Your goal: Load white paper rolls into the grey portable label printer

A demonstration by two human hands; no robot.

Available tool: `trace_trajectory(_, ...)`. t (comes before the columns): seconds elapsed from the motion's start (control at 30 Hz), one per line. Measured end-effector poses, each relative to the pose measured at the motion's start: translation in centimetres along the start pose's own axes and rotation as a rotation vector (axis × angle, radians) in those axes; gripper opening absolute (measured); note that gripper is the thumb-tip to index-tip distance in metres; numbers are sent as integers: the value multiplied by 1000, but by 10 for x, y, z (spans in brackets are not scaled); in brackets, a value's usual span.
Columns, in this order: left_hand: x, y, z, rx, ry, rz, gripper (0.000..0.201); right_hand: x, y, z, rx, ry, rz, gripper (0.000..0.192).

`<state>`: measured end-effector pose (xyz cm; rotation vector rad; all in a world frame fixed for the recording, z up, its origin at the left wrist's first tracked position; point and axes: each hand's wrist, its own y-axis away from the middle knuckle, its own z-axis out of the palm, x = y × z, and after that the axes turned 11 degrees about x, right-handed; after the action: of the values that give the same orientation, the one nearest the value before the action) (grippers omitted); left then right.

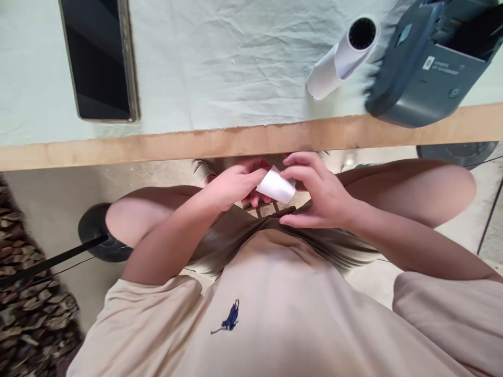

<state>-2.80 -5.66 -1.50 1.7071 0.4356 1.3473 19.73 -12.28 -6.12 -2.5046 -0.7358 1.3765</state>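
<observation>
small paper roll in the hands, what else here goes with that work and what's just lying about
In hand or of a kind with it:
- small paper roll, held between left hand and right hand below the table edge
- second paper roll on the table
- grey printer beside that roll

Lying about:
- phone, dark screen, far side of the cloth
- pale cloth over the table

Dark printer (428,57) on bench (251,139): blurred, cut off by top and right edges; label text unreadable. Phone (100,57) runs off top edge. Small white roll (276,187): both ends covered by fingers of left hand (231,186) and right hand (322,193). Bench edge hides feet mostly. Larger paper roll (343,55) slightly blurred.
</observation>
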Motion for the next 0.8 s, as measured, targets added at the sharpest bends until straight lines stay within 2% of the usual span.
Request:
trace_trajectory(0.07, -1, -3, 0, -24, 84, -51, 12, -4, 0, 2, 99, 143, -126, 42)
trace_trajectory(0.13, -1, -4, 2, -78, 133, -105, 17, -6, -1, 5, 135, 256, -202, 26)
trace_trajectory(0.23, 1, -4, 7, -105, 172, -178, 24, -1, -4, 7, 124, 312, -258, 19)
trace_trajectory(0.33, 2, -3, 9, -88, 181, -190, 30, 3, -7, 6, 145, 241, -265, 21)
trace_trajectory(0.4, 1, -3, 5, -111, 116, -139, 38, 2, -10, 2, 183, 109, -167, 23)
trace_trajectory(0.43, 0, -2, 2, -101, 57, -75, 43, 1, -11, -2, 191, 31, -72, 22)
trace_trajectory(0.5, -1, 2, -7, -18, -105, 138, 42, -5, -15, -9, 178, -131, 187, 18)
trace_trajectory(0.57, -2, 10, -14, 99, -257, 407, 29, -10, -18, -15, 162, -305, 446, 23)
trace_trajectory(0.63, 0, 19, -14, 175, -348, 606, 18, -15, -20, -19, 150, -462, 606, 32)
trace_trajectory(0.7, 4, 27, -9, 193, -342, 654, 18, -17, -22, -19, 132, -564, 658, 40)
trace_trajectory(0.8, 12, 33, 8, 167, -198, 572, 25, -19, -24, -18, 118, -630, 684, 49)
